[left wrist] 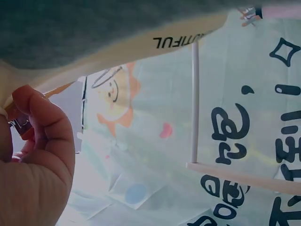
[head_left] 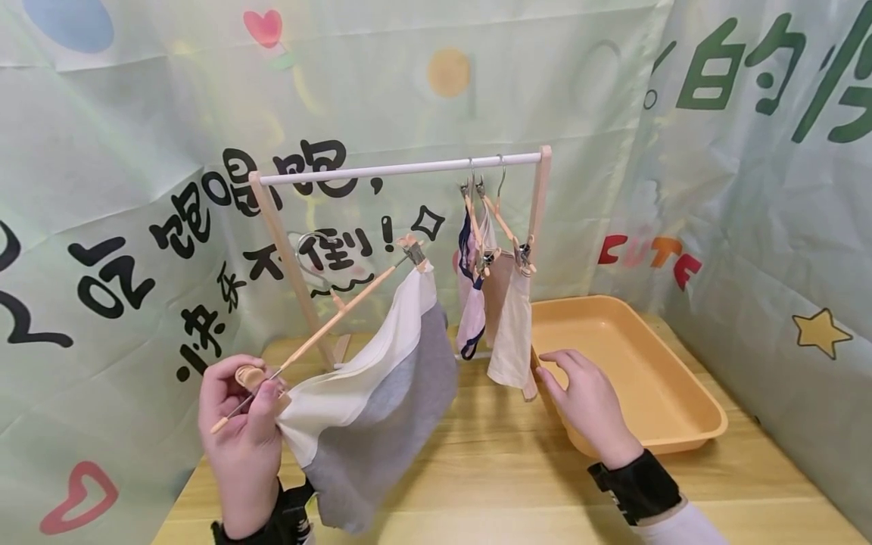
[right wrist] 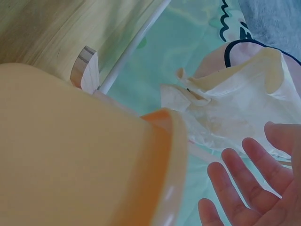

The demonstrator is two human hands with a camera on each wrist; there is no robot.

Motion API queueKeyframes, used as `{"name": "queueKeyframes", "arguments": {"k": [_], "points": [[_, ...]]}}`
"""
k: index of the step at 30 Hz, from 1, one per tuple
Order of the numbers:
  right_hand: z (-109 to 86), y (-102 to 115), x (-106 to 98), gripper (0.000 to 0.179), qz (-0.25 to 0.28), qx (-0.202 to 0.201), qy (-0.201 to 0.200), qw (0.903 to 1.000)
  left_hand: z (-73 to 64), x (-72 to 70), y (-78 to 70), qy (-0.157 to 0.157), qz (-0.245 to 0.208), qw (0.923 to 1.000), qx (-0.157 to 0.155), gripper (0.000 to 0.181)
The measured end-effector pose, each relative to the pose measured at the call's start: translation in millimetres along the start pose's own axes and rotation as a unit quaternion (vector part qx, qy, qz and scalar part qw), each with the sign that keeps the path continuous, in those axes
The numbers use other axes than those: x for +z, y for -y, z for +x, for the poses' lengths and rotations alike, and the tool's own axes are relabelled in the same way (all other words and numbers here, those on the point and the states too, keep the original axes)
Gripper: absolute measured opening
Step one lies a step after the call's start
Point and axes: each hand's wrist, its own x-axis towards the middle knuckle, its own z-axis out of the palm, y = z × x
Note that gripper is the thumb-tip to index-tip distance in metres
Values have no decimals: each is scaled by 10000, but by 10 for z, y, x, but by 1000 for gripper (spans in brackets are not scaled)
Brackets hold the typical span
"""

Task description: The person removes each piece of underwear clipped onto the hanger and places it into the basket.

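My left hand [head_left: 241,454] pinches one end of a small clip hanger [head_left: 344,312], which slants up to the right in front of the rack. Clipped along the hanger is a doll-sized grey garment [head_left: 402,401] with a cream band; in the left wrist view part of a printed word [left wrist: 176,42] shows on that band. The hanger's metal hook [head_left: 309,242] points up, away from the rail. Over the left rim of the orange tray [head_left: 633,386], my right hand [head_left: 589,401] holds nothing, its fingers spread in the right wrist view and near a hanging cream garment [right wrist: 240,94].
A small wooden rack [head_left: 538,197] with a white rail [head_left: 402,168] stands on the wooden table [head_left: 490,484]. At the rail's right end hang a pink garment with navy trim [head_left: 471,322] and the cream one, both on clip hangers. A printed curtain [head_left: 579,91] surrounds the table.
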Motion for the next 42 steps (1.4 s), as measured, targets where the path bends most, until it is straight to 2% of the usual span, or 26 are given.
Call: {"name": "queueKeyframes", "arguments": {"k": [5,9,16,23,31,34,42], "points": [[-3,1,2,25,2,17,-7,10000,14,-20,21,51,-250,9996,95,21],[1,9,-4,25,8,33,-5,10000,24,-35,15,95,-508,9987,48,20],[15,27,-16,25,44,66,35,10000,18,-46,6,267,-835,9958,-277,19],[5,17,-38,23,119,130,-89,9998,42,-28,78,492,-974,9920,-629,19],[26,37,-67,21,180,104,-334,9992,51,-36,106,890,-1261,9834,-951,20],[35,49,-85,21,227,117,-449,9987,45,-12,114,1062,-1227,9811,-1058,20],[57,87,-143,20,398,192,-614,9971,35,27,150,1455,-962,9791,-1046,21]]}}
